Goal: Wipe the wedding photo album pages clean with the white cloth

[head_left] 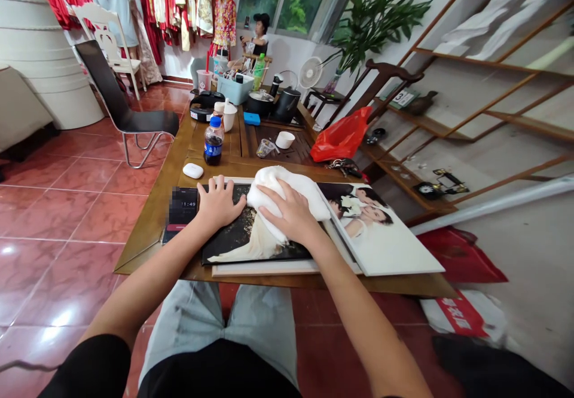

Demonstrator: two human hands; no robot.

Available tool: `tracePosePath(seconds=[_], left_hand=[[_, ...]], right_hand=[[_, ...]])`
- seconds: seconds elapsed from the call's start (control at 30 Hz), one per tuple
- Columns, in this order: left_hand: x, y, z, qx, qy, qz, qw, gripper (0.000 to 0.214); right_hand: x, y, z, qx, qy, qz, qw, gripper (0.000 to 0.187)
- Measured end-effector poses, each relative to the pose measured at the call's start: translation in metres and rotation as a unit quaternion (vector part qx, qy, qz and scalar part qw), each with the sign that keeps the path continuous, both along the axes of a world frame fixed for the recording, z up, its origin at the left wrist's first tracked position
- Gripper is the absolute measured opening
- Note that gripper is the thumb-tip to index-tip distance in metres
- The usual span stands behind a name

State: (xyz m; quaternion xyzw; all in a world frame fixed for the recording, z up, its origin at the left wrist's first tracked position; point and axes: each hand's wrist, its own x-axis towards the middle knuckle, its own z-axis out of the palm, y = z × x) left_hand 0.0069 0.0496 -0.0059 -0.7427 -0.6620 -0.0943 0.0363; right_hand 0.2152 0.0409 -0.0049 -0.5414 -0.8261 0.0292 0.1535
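Observation:
My right hand [289, 213] presses on a bunched white cloth [309, 192], its fingers curved over the folds. The cloth lies on a dark photo panel [237, 236] that shows a pale gown; it hides the panel's upper right part. My left hand [219, 202] rests flat on the left part of this panel, fingers spread. Beneath the panel, a pale-edged board [269, 268] sticks out at the front. To the right lies a second photo panel [390, 242] with a couple in the picture.
Left of the panels lie a phone [183, 204] and a white earbud case [193, 171]. Behind them stand a cola bottle [213, 144], a white bowl [285, 140] and a red plastic bag [343, 138]. A black chair [143, 121] stands left of the wooden table [165, 174].

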Motion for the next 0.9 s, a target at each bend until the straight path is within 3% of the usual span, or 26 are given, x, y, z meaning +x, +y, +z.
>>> tracePosePath(seconds=[0.2, 0.57, 0.7, 0.9], left_hand=[[0.002, 0.000, 0.001, -0.004, -0.008, 0.018, 1.000, 0.058], [0.002, -0.001, 0.002, -0.008, -0.022, 0.015, 1.000, 0.053], [0.003, -0.001, 0.002, -0.006, -0.022, 0.012, 1.000, 0.052], [0.003, -0.001, 0.002, 0.001, -0.021, 0.008, 1.000, 0.049]], right_hand=[[-0.002, -0.008, -0.004, 0.015, -0.017, -0.007, 1.000, 0.059], [0.013, -0.078, -0.010, 0.052, -0.047, 0.050, 0.996, 0.056], [0.011, -0.074, -0.008, 0.043, -0.048, 0.054, 0.996, 0.055], [0.002, -0.039, -0.005, 0.016, -0.032, 0.037, 0.999, 0.055]])
